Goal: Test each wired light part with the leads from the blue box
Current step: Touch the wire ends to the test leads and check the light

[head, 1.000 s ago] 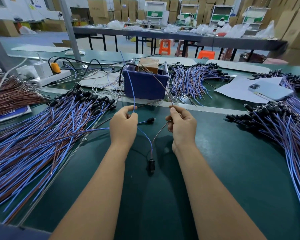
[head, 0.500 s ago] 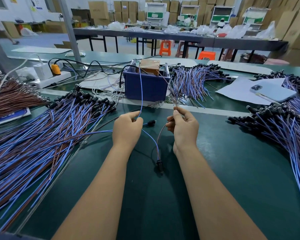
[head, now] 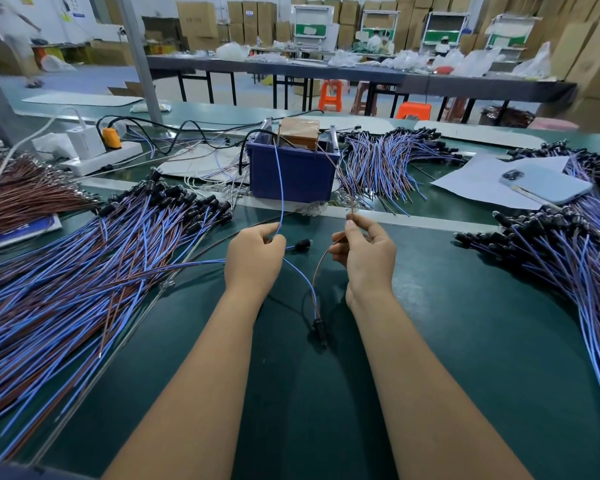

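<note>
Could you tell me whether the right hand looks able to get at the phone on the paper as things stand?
Probably not freely: the right hand pinches a brown wire, though bare mat lies toward the phone.

No legible text or labels

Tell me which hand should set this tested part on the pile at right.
Right, probably. The right hand pinches the part's brown wire and is nearer the right-side pile; the left hand holds the blue lead.

Single head-worn wide-angle view, looking forward and down from above the near edge of the table [head: 465, 341], close over both forearms, blue box [head: 293, 176] straight ahead, stacked cartons beyond it
</note>
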`<state>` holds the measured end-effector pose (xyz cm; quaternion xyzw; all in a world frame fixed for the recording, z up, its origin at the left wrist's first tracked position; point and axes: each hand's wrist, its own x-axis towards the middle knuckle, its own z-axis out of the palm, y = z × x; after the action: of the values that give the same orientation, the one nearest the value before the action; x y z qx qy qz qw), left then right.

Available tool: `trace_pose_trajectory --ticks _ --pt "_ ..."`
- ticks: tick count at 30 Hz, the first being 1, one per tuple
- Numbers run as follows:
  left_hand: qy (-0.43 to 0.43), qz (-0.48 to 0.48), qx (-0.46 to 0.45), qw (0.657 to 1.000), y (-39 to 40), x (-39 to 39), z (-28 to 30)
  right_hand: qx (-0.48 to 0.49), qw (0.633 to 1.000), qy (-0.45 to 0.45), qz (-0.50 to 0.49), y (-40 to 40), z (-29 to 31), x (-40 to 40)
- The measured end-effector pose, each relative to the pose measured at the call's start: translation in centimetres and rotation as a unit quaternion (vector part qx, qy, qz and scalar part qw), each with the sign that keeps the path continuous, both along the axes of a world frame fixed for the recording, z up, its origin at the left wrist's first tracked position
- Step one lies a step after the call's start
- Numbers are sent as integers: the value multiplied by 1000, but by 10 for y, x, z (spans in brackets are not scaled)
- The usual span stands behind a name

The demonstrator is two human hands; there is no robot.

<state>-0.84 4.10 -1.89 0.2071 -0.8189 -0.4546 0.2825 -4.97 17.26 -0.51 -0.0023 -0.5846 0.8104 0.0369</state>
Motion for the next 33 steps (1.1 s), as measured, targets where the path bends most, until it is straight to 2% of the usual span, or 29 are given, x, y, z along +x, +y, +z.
trace_pose_trajectory --ticks 33 --pt "-1 -2 -10 1000 2 3 3 -3 1000 5 9 2 -1 1"
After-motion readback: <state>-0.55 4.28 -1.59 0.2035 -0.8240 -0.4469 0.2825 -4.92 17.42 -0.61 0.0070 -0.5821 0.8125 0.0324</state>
